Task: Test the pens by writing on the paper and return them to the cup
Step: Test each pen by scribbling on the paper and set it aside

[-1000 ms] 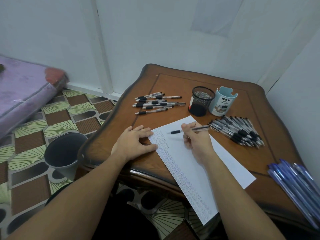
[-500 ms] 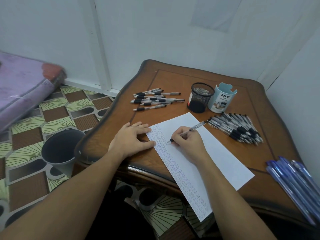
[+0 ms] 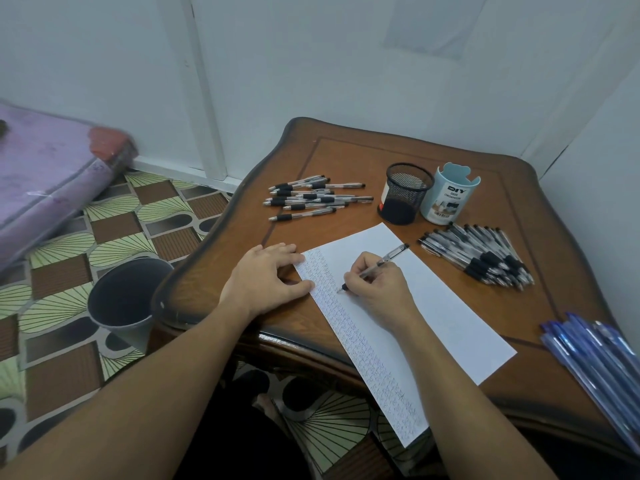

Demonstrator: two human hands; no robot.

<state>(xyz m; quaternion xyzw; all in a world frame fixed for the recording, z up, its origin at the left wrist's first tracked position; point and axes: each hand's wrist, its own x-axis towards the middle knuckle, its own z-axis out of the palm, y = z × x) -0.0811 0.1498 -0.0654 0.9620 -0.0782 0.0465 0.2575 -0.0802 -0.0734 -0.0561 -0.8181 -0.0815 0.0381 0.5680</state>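
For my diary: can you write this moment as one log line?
right hand grips pen | tip on paper | left hand presses paper edge

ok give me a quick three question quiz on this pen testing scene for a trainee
1. True or false: the right hand holds a pen with its tip on the paper.
2. What is the left hand doing? A) picking up a pen B) resting flat at the paper's edge C) hanging off the table
3. How many cups stand on the table?

Key: 1 true; 2 B; 3 two.
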